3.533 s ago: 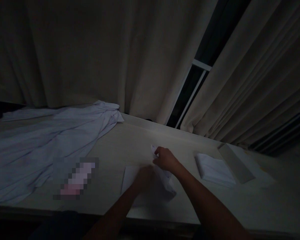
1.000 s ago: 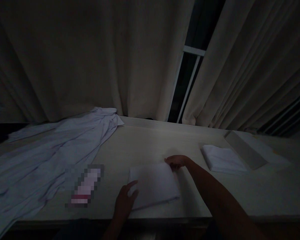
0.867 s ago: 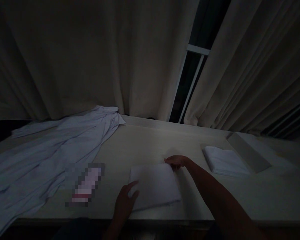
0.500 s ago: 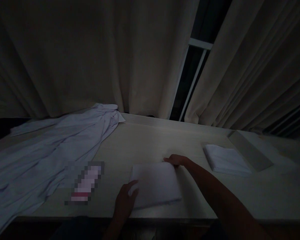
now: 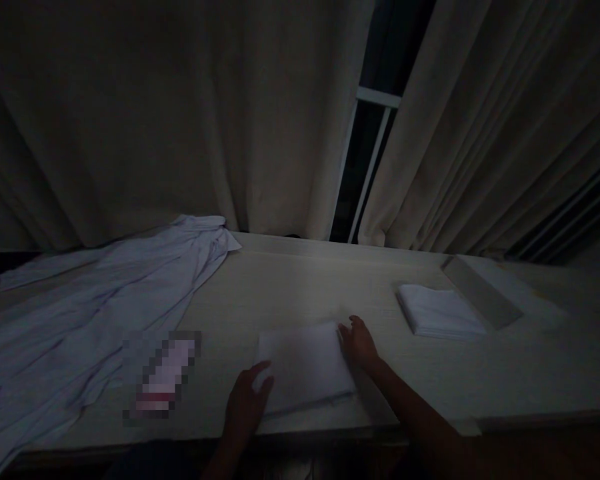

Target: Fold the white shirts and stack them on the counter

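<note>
One folded white cloth, roughly rectangular, layered near edge, at near middle of the surface. I have my left hand at its left edge, my right hand at its right; fingers spread on both. Left: rumpled white garment, pixelated item. Right: white cloth stack, pale box-like object. Far: beige curtains.

On a pale, flat-topped counter, the left hand rests at the left edge of a rectangular, folded white cloth, and the right hand, fingers apart, is at its far right corner. A rumpled white fabric garment spreads to the left beyond a pixelated pink-and-white item, while to the right a neatly folded white cloth stack lies near long beige curtains.
</note>
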`<state>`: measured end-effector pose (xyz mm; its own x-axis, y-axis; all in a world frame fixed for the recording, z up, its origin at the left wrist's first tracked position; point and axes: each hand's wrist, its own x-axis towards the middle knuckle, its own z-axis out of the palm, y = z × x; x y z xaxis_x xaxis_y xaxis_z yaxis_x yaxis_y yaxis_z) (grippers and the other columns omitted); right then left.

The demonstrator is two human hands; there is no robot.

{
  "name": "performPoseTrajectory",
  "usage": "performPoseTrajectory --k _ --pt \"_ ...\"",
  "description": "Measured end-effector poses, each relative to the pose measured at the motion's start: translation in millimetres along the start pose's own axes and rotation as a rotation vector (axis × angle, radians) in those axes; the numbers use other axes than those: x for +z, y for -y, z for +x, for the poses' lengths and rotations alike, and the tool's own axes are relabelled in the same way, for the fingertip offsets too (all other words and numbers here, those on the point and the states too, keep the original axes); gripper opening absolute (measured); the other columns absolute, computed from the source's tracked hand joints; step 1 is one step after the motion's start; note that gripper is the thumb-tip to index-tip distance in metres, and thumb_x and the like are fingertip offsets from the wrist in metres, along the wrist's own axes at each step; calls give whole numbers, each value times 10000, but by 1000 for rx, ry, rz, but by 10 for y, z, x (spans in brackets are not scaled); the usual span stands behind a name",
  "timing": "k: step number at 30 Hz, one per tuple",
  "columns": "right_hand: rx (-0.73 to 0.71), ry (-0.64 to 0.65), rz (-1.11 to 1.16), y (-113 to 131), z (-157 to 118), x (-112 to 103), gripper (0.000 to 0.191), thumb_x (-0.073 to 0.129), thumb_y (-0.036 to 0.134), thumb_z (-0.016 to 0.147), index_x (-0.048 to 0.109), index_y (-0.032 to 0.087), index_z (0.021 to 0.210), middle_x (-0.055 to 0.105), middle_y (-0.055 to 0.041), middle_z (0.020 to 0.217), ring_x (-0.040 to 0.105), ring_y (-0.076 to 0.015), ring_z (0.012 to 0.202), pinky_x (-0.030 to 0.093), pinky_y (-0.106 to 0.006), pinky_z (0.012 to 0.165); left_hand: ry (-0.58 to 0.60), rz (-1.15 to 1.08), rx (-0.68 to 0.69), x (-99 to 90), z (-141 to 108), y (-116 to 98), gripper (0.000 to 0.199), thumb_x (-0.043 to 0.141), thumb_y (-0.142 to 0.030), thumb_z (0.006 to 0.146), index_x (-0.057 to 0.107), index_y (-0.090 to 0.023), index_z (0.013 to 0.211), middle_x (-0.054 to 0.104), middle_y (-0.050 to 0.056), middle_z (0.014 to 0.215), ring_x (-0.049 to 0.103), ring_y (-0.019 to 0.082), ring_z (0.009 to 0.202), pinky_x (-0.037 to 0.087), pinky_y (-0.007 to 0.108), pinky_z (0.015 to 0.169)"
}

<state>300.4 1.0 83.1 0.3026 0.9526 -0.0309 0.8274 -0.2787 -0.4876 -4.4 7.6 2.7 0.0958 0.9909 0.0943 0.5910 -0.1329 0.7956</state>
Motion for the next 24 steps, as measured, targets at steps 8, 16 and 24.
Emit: performPoseTrajectory --k 8,16,24 --pt "-431 -38 -233 20 -886 420 739 466 545 915 289 116 1490 191 -136 1558 113 -311 1447 128 -529 1165 36 98 -33 22 3 -47 531 590 -551 745 613 -253 1185 600 69 1069 604 261 1019 461 414 929" --pt "-389 -12 -224 -33 -851 437 798 487 593 889 296 100 1487 196 -160 1544 139 -337 1435 146 -546 1159 29 109 -3 9 11 -23 504 563 -509 771 615 -236 1192 603 74 1075 603 251 1019 461 394 931" --pt "-289 -150 -204 260 -491 253 764 276 603 953 270 59 1491 159 -162 1562 94 -312 1449 125 -510 1164 38 31 -3 -10 0 22 453 503 -431 825 583 -253 1234 613 66 1157 590 239 1071 446 397 963"
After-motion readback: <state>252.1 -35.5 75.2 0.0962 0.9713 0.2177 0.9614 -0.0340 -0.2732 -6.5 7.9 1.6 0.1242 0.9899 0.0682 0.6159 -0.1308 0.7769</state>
